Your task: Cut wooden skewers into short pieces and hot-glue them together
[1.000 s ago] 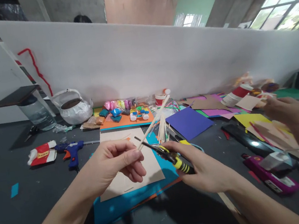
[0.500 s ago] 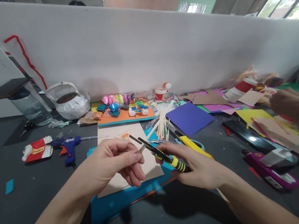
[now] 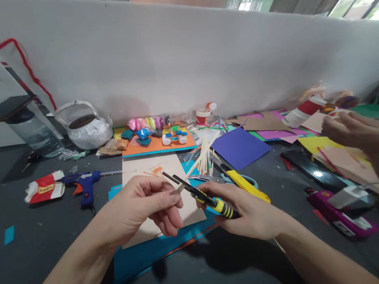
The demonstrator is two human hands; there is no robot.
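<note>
Pliers [image 3: 208,199] — black, yellow-banded — have shifted across the thin wooden stick [image 3: 180,188].

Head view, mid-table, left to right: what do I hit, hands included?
Blue scrap → red-and-white packet → blue glue gun → left hand pinching pale stick → right hand gripping black-and-yellow tool → co-worker's hand.

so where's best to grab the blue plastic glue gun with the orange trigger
Probably the glue gun's blue handle, from the near side, wrapping round it below the barrel. It appears to lie on its side, handle pointing toward the wearer and exposed. The orange trigger is left of the handle, so I'd wrap lightly; the long thin glue stick juts out right.
</note>
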